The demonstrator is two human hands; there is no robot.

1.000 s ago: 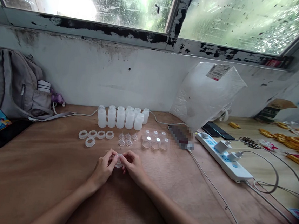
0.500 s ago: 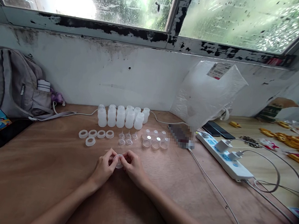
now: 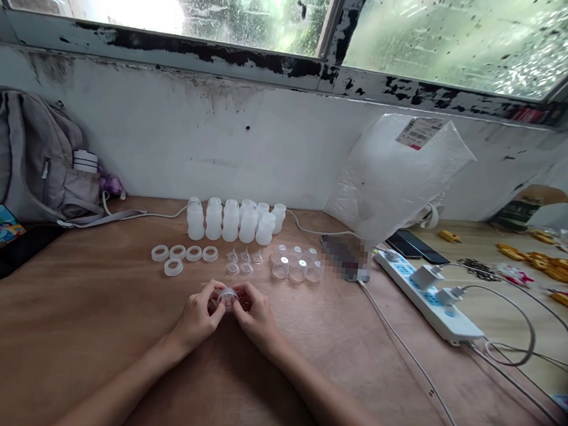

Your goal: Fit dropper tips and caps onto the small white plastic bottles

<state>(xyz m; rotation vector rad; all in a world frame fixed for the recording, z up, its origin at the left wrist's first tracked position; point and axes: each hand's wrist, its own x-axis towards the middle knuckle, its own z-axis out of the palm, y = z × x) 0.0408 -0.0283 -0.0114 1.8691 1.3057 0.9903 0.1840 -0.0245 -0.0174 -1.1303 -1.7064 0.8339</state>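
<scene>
1. Bottles (image 3: 231, 221) stand on the far tabletop (image 3: 50, 344), before the wall (image 3: 170, 142).
2. Nearer, left to right, lie rings (image 3: 172, 273), teats (image 3: 246, 270) and caps (image 3: 297, 272).
3. Nearer than the teats, a held piece (image 3: 228, 295) is between the left hand (image 3: 198, 312) and right hand (image 3: 257, 314).
4. The backpack (image 3: 28, 155) is far left.
5. The power strip (image 3: 447, 321) lies right of the caps.
</scene>
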